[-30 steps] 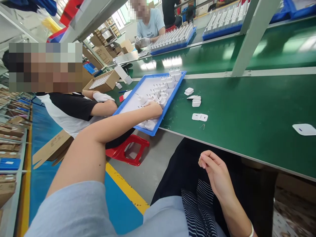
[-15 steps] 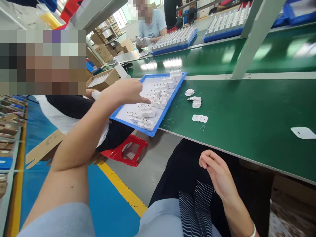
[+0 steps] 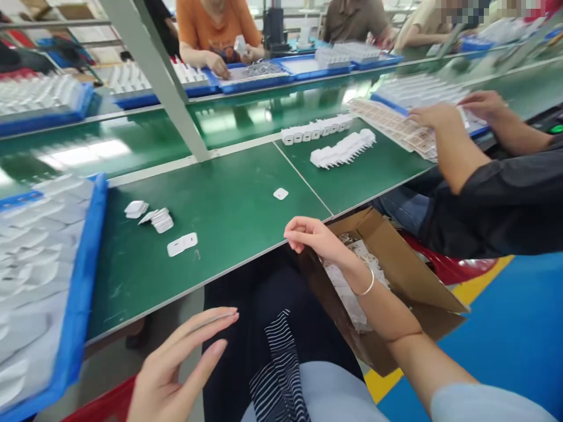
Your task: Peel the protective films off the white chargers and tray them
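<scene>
My left hand (image 3: 182,366) is over my lap at the lower left, fingers apart and nothing in it. At the table's front edge hangs my right hand (image 3: 314,237), its fingers curled together; whatever they hold, if anything, is hidden. Beyond it a small white square plate (image 3: 280,193) lies on the green table (image 3: 237,220). Further left are a pair of white plates (image 3: 182,244) side by side and a small stack of white plates (image 3: 162,220). A blue-rimmed tray (image 3: 90,252) of white plug housings (image 3: 26,269) stands at the far left, partly blurred.
Two rows of white plug housings (image 3: 343,149) stand at the right of the table. A person's hands (image 3: 440,117) work there over tan sheets (image 3: 396,126). An open cardboard box (image 3: 396,269) is below the table edge. A slanted metal post (image 3: 162,76) rises behind.
The view has swung right. My left hand has come away from the tray and down over my lap. My right hand has risen to near the table edge.
</scene>
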